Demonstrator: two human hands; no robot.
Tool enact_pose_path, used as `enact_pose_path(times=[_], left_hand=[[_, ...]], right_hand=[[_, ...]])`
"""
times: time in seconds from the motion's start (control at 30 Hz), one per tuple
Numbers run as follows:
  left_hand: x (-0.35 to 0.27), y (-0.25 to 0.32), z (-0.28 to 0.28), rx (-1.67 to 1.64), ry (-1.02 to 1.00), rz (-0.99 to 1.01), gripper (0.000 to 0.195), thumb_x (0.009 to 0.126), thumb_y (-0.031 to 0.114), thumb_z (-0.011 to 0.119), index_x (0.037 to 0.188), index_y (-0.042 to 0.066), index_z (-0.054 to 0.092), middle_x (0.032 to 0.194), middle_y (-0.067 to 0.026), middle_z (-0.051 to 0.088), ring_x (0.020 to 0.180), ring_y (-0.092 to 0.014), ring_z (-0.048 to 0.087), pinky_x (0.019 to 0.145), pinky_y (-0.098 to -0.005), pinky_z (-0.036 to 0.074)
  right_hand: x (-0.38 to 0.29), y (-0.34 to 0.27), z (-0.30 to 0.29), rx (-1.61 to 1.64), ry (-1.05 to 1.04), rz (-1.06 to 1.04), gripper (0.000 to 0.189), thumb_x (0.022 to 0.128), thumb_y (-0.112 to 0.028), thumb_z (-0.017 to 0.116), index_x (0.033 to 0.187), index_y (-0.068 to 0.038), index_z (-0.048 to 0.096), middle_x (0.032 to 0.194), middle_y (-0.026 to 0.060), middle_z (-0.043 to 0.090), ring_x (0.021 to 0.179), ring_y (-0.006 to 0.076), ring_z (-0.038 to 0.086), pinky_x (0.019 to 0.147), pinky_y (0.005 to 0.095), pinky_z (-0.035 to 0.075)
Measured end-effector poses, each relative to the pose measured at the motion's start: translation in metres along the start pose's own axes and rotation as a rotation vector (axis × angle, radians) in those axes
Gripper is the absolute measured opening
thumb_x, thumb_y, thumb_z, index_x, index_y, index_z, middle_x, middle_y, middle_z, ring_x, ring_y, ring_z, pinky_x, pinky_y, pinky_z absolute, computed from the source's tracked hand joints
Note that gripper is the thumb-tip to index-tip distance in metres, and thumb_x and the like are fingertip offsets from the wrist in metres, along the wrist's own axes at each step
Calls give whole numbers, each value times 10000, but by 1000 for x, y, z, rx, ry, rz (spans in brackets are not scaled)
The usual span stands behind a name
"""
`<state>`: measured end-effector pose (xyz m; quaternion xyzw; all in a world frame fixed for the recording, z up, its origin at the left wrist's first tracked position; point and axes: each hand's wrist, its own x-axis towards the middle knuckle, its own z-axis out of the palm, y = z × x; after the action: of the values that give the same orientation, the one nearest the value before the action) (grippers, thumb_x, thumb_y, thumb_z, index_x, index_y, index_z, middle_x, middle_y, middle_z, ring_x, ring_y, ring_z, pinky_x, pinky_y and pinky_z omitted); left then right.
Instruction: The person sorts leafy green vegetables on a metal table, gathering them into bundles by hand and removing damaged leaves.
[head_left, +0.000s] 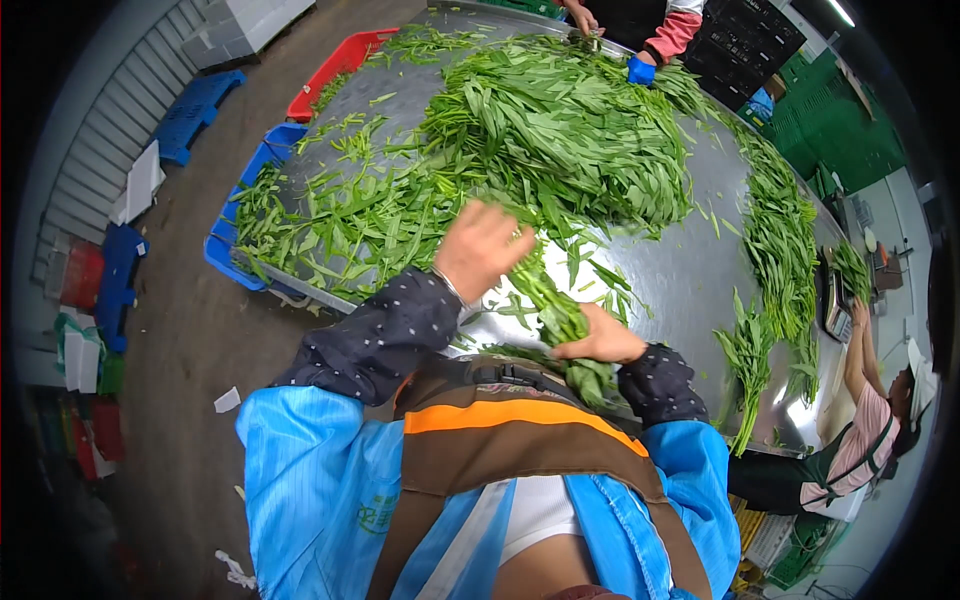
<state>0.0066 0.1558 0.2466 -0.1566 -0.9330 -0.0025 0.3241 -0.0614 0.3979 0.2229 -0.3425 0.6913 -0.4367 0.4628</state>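
My right hand (604, 336) grips a bunch of leafy greens (553, 304) that look like water spinach, close to my apron (517, 431). The bunch's stems point up and away from me, and its leaves hang below the hand. My left hand (486, 251), blurred, is curled just beside the stem end; whether its fingers hold anything is unclear. Beyond both hands, a large heap of the same greens (570, 135) lies on the metal table (667, 277). Loose leaves and cut stems (360, 225) are strewn to the left.
A blue crate (225, 240) and a red crate (300, 101) stand against the table's left edge. Bunched greens (780, 232) line its right side. Across the table are a co-worker's hands (641, 69); another person (855, 427) reaches towards a scale (836, 300) at right.
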Motion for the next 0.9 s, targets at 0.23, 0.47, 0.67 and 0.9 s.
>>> enact_pose_path(times=[0.23,0.47,0.67,0.9], left_hand=[[-67,-41,50,-86,-527,-676,413,691,236,736,1076,141,623,1192,-132,539,1243,-327,379,1050,-508,203],[10,52,45,-624,-106,-450,387,695,407,729,952,129,654,1071,-85,589,1193,-306,428,1062,-529,159],[32,70,83,-807,-594,-308,182,708,297,719,824,177,645,867,-7,633,1025,-269,550,956,-491,329],[22,-7,91,-1980,-559,-1024,203,901,174,554,1024,54,445,714,-79,597,565,-144,580,462,-217,420]], right_hand=[[-25,72,-55,-1425,263,184,161,687,-78,586,839,-87,532,765,112,598,640,284,626,538,383,490],[-41,19,-47,-1388,463,16,294,662,-32,574,950,-79,540,738,76,533,676,252,582,561,364,450],[-39,-1,-36,-1380,464,-66,393,684,-25,556,1073,-85,551,766,53,517,695,215,552,590,342,418],[-51,0,-54,-1004,391,-94,449,590,-41,645,1032,-87,573,797,102,565,741,306,587,626,377,469]])
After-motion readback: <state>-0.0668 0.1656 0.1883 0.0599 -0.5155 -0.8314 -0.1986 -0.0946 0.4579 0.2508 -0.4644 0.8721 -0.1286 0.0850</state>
